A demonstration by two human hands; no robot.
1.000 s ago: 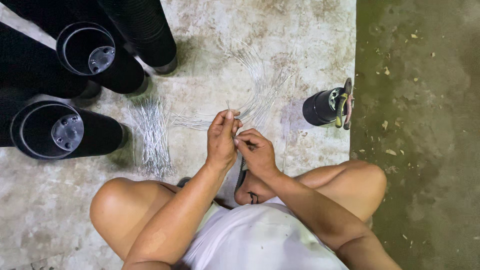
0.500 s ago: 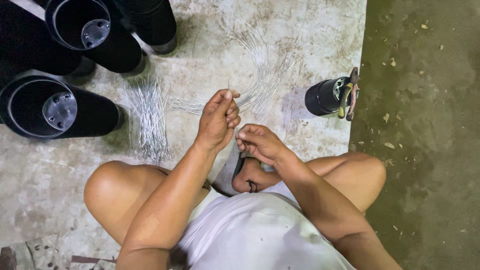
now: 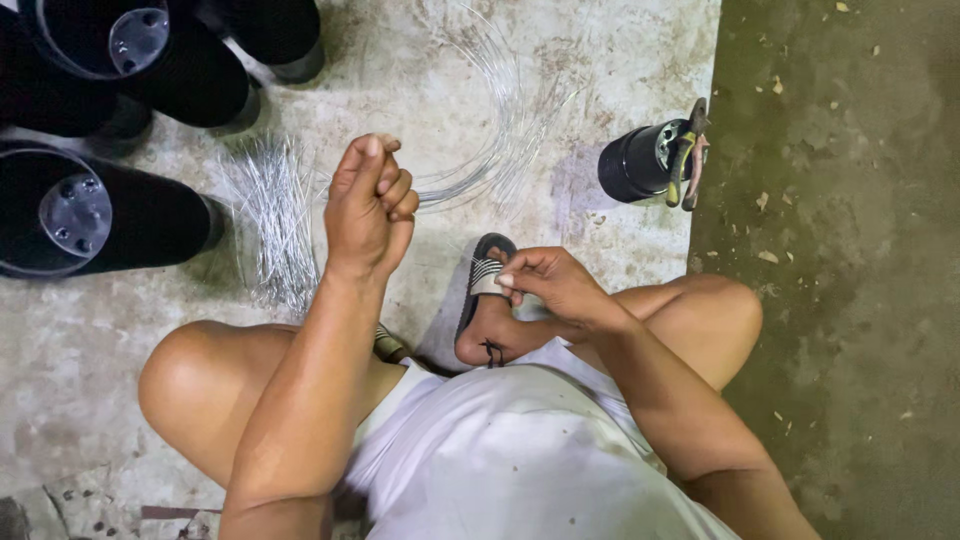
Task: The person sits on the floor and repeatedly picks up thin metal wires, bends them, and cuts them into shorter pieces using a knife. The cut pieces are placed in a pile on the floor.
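on the concrete floor, wire between my hands

down on the concrete floor (image 3: pixel 620 60) i sit with my knees spread and both hands busy with thin silver wire. my left hand (image 3: pixel 368 200) is raised and curled into a loose fist, fingers folded in over the end of a wire strand (image 3: pixel 470 180) that bows away from it in a long arc across the floor. my right hand (image 3: pixel 545 282) sits lower, just above my sandal (image 3: pixel 482 290), with thumb and fingertips pinched together; whatever it pinches is too thin for me to make out, so i cannot tell if it holds wire.

just beside my left hand, toward my left knee, lies a bundle of short cut wire pieces (image 3: pixel 268 215), spread like a fan on the concrete. beyond it stand black plastic pots (image 3: pixel 110 215), some tipped on their sides with their mouths toward me. off to my right, near the edge where the pale floor meets darker ground, a small black cylinder (image 3: pixel 632 162) lies on its side with a pair of pliers (image 3: pixel 688 155) leaning against its end.
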